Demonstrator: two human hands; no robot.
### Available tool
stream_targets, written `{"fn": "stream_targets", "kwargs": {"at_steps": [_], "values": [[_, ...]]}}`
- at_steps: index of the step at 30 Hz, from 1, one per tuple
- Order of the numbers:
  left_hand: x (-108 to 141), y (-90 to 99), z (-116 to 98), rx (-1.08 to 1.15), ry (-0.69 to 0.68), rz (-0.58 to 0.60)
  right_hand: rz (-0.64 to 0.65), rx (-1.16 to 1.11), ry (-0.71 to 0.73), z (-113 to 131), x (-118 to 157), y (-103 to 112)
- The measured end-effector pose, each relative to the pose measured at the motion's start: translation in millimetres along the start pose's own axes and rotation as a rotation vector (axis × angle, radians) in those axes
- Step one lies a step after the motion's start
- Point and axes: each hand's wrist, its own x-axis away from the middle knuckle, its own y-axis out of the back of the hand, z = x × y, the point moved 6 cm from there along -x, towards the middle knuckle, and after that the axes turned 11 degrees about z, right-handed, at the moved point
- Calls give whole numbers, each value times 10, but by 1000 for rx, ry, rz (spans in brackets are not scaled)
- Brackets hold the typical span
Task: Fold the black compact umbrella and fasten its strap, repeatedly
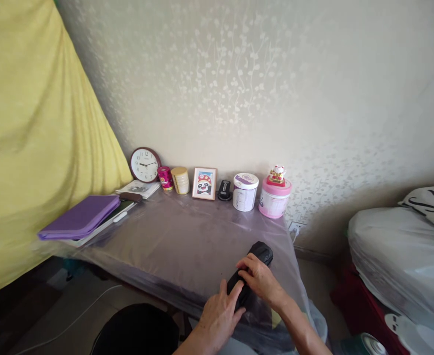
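Observation:
A black folded umbrella (pixel 263 252) lies slantwise on the plastic-covered table (pixel 187 246), near its front right corner. Around the umbrella's near end, my left hand (pixel 220 314) has its thumb and fingers closed on either side. My right hand (pixel 260 279) bends its fingers over the middle of the same umbrella, with the fingertips pressed on its upper side. The far end sticks out past the right hand. Part of the near half is hidden by the fingers.
Along the wall stand a clock (pixel 145 164), pink can (pixel 165 178), yellow-lidded jar (pixel 180 180), framed panda picture (pixel 204 183), black device (pixel 224 190), white tub (pixel 245 192) and pink-lidded tub (pixel 275 199) topped by a cat figurine (pixel 277 174). A purple folder (pixel 80 217) lies left; a black stool (pixel 137 330) stands below.

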Motion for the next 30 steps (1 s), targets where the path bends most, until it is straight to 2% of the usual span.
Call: {"fn": "stream_targets", "kwargs": {"at_steps": [3,5,11,14,16,19,24,27,30], "values": [[-11,-3,29,23,7,3,-17,75,-17,28,-57,-5],[-5,-5,60,56,0,10,-53,23,-25,23,-72,-1],[109,-27,168,179,-61,3,-111,-582,-206,-235,16,13],[177,-59,221,218,-63,-4,-185,-646,-157,-258,98,131],[210,-79,241,236,-60,-10,-169,-583,-124,-219,140,173],[241,-111,251,215,-24,-3,-69,-386,-65,-84,159,148],[256,-131,222,116,63,31,27,-27,138,174,97,38],[236,-142,224,67,104,70,84,118,153,198,57,-24],[206,-135,219,47,88,82,111,189,132,185,43,-39]]}}
